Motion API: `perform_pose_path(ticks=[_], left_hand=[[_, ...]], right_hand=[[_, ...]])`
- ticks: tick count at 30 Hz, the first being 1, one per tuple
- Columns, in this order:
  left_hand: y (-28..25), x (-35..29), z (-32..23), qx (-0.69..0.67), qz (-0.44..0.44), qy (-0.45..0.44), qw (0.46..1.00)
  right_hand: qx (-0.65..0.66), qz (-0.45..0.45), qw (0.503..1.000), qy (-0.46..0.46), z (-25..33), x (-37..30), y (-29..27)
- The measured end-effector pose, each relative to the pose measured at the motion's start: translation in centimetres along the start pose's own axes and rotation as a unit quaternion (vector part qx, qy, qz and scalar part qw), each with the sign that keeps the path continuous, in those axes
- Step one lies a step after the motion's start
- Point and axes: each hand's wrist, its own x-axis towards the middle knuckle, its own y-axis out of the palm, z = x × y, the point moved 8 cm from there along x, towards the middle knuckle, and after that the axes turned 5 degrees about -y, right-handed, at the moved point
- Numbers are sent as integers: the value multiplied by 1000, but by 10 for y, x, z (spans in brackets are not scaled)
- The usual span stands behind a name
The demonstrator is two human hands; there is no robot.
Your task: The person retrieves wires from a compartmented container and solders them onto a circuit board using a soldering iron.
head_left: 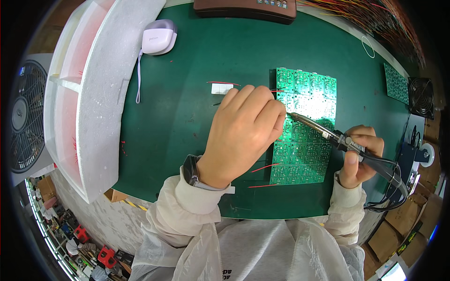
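Observation:
A green panel of circuit boards (300, 154) lies on the green mat, with a bright glare across its upper part. My right hand (360, 154) is closed around a soldering iron (318, 129) whose tip reaches the panel's left half, beside my left fingertips. My left hand (248, 136) is closed in a pinch over the panel's left edge; whatever it grips is hidden behind the fingers. Thin red wires (265, 167) stick out from that edge. Beyond my left knuckles are a small white label sheet (221, 88) and a loose red wire (224, 83).
A white foam tray (101, 93) with compartments stands at the left, near a lilac case (159, 37) with a strap. A brown box (246, 9) sits at the far edge. Bundled wires (370, 23), another circuit board (396, 83) and a black fan (421, 97) are at the right.

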Motion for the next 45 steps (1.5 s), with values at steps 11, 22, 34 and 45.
perform_pose_path(ticks=[11, 22, 34, 45], left_hand=[[-2, -1, -2, 15, 1, 6, 1000], [-2, 0, -3, 29, 2, 14, 999], [-27, 10, 32, 90, 41, -89, 991], [-39, 9, 63, -10, 66, -164, 984]], right_hand=[[-27, -124, 992, 3, 0, -1, -20], [-9, -149, 989, 23, -6, 1, -16], [-32, -141, 989, 23, -8, -2, -16], [-15, -133, 991, 23, -9, 2, -11]])
